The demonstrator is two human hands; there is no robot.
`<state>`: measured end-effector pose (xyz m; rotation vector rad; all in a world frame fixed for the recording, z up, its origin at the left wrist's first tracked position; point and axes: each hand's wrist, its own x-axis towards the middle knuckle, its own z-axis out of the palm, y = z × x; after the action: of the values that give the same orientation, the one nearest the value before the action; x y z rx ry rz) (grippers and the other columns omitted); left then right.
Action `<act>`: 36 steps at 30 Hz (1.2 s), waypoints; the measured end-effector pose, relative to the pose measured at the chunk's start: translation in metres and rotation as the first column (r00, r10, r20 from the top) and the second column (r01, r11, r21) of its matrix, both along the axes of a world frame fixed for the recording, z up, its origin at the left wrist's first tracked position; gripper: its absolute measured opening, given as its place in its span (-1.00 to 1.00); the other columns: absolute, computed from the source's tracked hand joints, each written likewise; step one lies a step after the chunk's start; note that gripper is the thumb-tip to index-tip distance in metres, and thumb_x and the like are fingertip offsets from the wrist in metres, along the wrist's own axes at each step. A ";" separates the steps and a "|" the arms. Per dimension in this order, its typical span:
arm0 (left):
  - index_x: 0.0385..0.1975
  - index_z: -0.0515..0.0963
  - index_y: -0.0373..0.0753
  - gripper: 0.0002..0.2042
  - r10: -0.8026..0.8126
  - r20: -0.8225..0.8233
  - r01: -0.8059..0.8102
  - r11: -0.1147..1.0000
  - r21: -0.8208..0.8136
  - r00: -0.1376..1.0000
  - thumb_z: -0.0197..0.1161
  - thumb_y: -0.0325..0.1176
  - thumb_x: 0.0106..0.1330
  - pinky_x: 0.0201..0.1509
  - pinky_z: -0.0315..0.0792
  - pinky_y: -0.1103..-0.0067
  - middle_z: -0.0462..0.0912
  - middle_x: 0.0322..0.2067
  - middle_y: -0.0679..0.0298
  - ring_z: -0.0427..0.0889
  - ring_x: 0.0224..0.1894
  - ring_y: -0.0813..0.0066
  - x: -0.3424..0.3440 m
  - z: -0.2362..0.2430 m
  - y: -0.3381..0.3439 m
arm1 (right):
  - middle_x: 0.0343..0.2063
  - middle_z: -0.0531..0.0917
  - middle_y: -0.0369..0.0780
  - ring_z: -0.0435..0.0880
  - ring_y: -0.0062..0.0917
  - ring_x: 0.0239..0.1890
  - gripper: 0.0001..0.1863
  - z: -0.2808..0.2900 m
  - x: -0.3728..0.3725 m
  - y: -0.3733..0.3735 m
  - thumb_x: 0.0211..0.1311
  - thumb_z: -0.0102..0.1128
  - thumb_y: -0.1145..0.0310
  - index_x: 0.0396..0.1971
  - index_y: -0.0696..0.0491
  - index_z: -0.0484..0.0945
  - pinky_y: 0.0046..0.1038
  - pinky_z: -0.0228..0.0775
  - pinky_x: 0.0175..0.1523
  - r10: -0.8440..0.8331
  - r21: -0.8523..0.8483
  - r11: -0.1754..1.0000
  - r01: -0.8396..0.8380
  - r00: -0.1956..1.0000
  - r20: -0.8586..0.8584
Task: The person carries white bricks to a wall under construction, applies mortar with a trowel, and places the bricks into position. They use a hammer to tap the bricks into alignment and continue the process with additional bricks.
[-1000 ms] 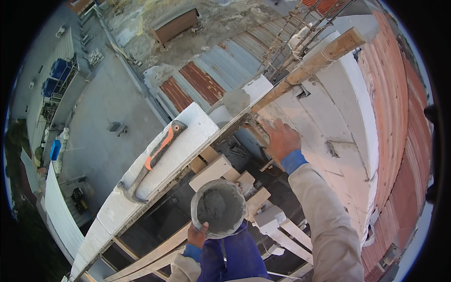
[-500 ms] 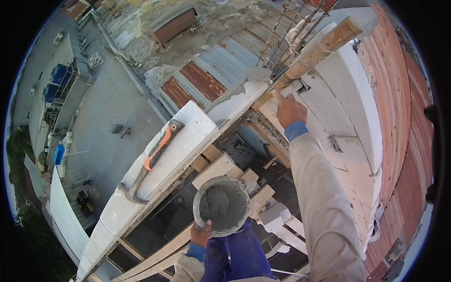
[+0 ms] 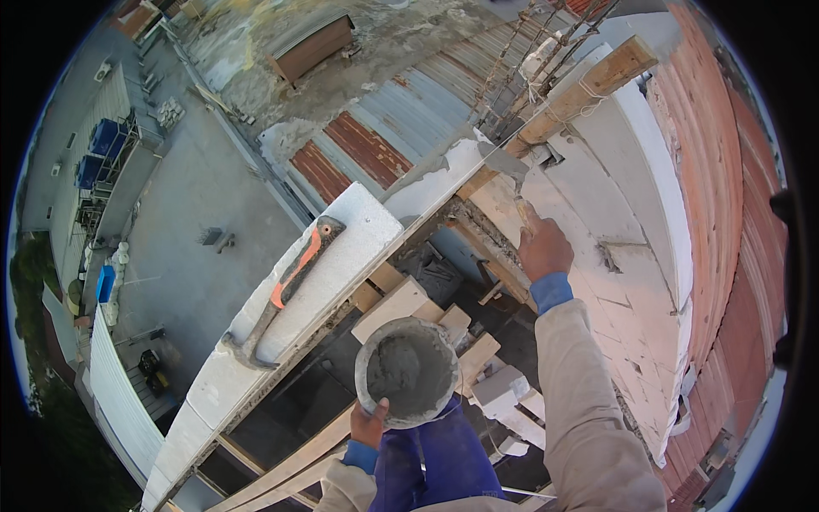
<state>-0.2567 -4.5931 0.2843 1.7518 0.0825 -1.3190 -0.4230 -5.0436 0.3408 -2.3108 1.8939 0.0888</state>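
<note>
My left hand (image 3: 368, 425) grips the near rim of a round bucket (image 3: 363, 375), its thumb over the edge. Grey wet mortar (image 3: 411, 369) lies inside. My right hand (image 3: 546, 249) is closed round the handle of a trowel (image 3: 507, 162), whose grey, mortar-smeared blade points away from me over the wall's corner. Beside the blade, a layer of grey mortar (image 3: 418, 188) partly coats the white wall top. Left of the bucket, a claw hammer (image 3: 294, 271) with a black and orange grip rests on a white block (image 3: 365, 224).
A wooden post (image 3: 589, 90) with wire round it leans at the upper right. Below me, planks (image 3: 290, 452) and wooden boards (image 3: 401, 309) cross an open drop. Rusty metal roofing (image 3: 358, 149) lies beyond the wall; red roofing (image 3: 708, 171) is at the right.
My right hand has drawn back toward me and slightly right, and the trowel blade now shows plainly. More of the wall top beside it shows white. The left hand keeps holding the bucket.
</note>
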 end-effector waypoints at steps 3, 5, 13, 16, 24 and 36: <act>0.13 0.53 -0.40 -0.60 0.049 0.035 -0.046 0.995 -0.083 0.998 0.37 -0.32 0.40 0.10 0.50 0.48 0.71 -0.06 0.20 0.65 -0.04 0.45 0.004 -0.001 -0.013 | -0.01 0.73 -0.03 0.72 -0.08 0.02 -0.49 0.017 -0.056 0.075 0.30 0.30 0.32 0.27 -0.06 0.59 -0.20 0.54 0.16 0.028 0.017 0.999 -0.040 0.890 0.455; 0.15 0.52 -0.40 -0.59 -0.024 0.040 0.027 0.998 -0.060 0.999 0.37 -0.32 0.40 0.11 0.50 0.47 0.71 -0.04 0.18 0.65 -0.01 0.43 0.010 -0.004 -0.027 | 0.05 0.72 0.02 0.70 -0.05 0.09 -0.50 0.043 -0.083 0.133 0.28 0.33 0.38 0.25 0.01 0.61 -0.26 0.51 0.21 -0.022 0.192 0.974 -0.121 0.791 0.612; 0.16 0.52 -0.42 -0.52 -0.304 0.220 0.328 0.941 -0.080 0.927 0.38 -0.22 0.38 0.04 0.53 0.37 0.74 -0.16 0.02 0.72 -0.08 0.27 0.017 -0.011 -0.108 | -0.05 0.73 0.07 0.74 -0.04 -0.03 -0.48 0.046 -0.054 0.239 0.33 0.29 0.32 0.26 0.13 0.55 -0.15 0.56 0.09 0.075 0.760 0.628 -0.167 0.985 0.154; 0.18 0.51 -0.41 -0.50 -0.393 0.418 0.478 0.870 -0.120 0.819 0.38 -0.20 0.39 0.06 0.53 0.36 0.75 -0.12 0.01 0.73 -0.07 0.23 0.020 -0.006 -0.133 | -0.15 0.74 0.10 0.75 -0.02 -0.12 -0.48 0.034 -0.049 0.262 0.34 0.28 0.31 0.28 0.14 0.53 -0.13 0.58 0.00 -0.020 0.695 0.666 -0.270 0.925 0.379; 0.19 0.50 -0.41 -0.51 -0.511 0.370 0.548 0.836 0.006 0.775 0.37 -0.19 0.41 0.09 0.52 0.38 0.75 -0.09 0.05 0.71 -0.05 0.27 0.030 0.000 -0.150 | -0.31 0.72 -0.09 0.65 -0.41 -0.47 -0.42 0.046 -0.080 0.255 0.46 0.23 0.23 0.37 0.17 0.43 -0.42 0.48 -0.35 -0.542 0.886 0.389 -0.251 0.716 0.441; 0.08 0.53 -0.41 -0.57 -0.137 0.183 0.143 0.989 -0.022 0.974 0.39 -0.20 0.40 -0.01 0.55 0.44 0.72 -0.20 0.18 0.68 -0.12 0.41 0.040 -0.007 -0.093 | -0.37 0.73 -0.17 0.57 -0.66 -0.58 -0.39 0.053 -0.089 0.105 0.45 0.27 0.20 0.40 0.11 0.43 -0.57 0.37 -0.49 -0.528 0.665 0.741 -0.091 0.532 0.662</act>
<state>-0.2168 -4.6859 0.2769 1.8673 -0.1685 -1.2462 -0.5115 -4.9386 0.3942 -1.2132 1.3130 -0.3087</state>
